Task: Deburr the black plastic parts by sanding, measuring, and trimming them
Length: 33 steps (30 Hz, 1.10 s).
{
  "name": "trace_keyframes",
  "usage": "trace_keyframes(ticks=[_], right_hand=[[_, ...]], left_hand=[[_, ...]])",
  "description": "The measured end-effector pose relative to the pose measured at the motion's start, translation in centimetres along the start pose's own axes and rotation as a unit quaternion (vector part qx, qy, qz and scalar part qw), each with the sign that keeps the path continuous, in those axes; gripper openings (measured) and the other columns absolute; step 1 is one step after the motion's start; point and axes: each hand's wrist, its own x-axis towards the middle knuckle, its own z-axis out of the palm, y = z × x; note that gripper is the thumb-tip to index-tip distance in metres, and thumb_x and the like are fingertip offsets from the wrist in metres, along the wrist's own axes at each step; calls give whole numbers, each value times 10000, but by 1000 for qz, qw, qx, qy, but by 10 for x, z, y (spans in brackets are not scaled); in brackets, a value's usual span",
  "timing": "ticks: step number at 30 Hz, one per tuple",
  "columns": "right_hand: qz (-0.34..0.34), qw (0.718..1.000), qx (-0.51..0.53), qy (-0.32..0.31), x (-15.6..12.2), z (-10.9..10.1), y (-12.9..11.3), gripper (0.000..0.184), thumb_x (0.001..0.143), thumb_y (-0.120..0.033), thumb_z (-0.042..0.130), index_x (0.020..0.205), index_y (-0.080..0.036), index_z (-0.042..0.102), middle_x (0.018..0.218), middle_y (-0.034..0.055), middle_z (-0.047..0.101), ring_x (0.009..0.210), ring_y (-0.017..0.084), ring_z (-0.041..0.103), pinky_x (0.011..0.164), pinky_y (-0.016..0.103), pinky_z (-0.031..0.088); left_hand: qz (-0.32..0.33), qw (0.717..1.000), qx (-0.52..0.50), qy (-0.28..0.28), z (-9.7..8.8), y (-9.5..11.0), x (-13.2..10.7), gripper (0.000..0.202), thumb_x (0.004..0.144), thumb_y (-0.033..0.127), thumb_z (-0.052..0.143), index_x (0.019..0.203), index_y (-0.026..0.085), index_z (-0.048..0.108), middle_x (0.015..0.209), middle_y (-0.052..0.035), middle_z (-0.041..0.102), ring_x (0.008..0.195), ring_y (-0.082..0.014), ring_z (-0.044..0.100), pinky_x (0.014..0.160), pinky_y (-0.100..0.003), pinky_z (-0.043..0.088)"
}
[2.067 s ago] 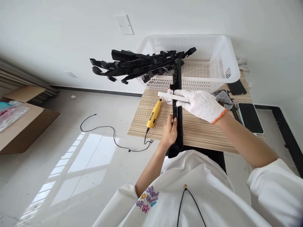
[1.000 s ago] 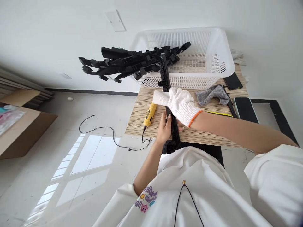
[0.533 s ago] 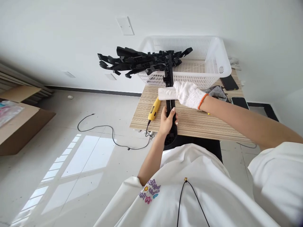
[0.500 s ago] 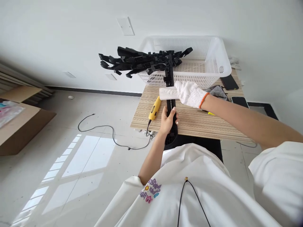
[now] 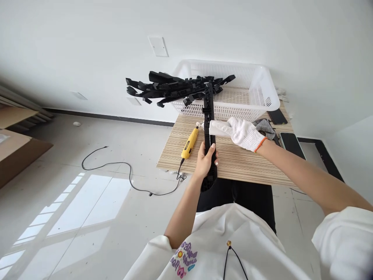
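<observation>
Head view: your bare left hand (image 5: 205, 160) is wrapped around the lower part of a long black plastic strip (image 5: 208, 116), which stands steeply over the near table (image 5: 247, 163) edge, its foot below the tabletop and its top against the white basket (image 5: 264, 91). Your gloved right hand (image 5: 244, 133) is closed on a white stick-shaped tool (image 5: 219, 127), its tip touching the strip. A loose left grip would likely let the strip slip off the edge. More black strips (image 5: 163, 87) overhang the basket rim and could be knocked down. A yellow power tool (image 5: 189, 143) lies just left, near the edge; open tabletop lies right.
</observation>
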Motion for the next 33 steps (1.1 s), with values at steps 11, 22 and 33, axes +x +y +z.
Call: trace_keyframes(ticks=[11,22,33], right_hand=[[68,997,-15,18,-32,6,-23,659,1008,-198,278,1661,-276,248,1245,184,591,952,250,621,755,362,437],[166,986,-19,25,-94,-12,-27,679,1023,-303,402,1667,-270,189,1256,230,602,977,294,687,715,402,359],[150,985,87,-13,-61,59,-15,784,992,-344,483,1671,-192,124,1327,185,581,946,249,633,765,361,482]], left_hand=[[49,998,-1,-46,-4,-10,9,422,866,485,758,942,253,413,630,94,546,417,-69,472,418,-210,395],[61,995,44,-65,-4,-12,15,285,974,375,660,936,250,406,619,90,525,430,-67,473,452,-199,399],[41,995,80,-43,-6,-4,2,376,899,477,737,911,237,447,611,93,547,410,-63,505,421,-190,425]])
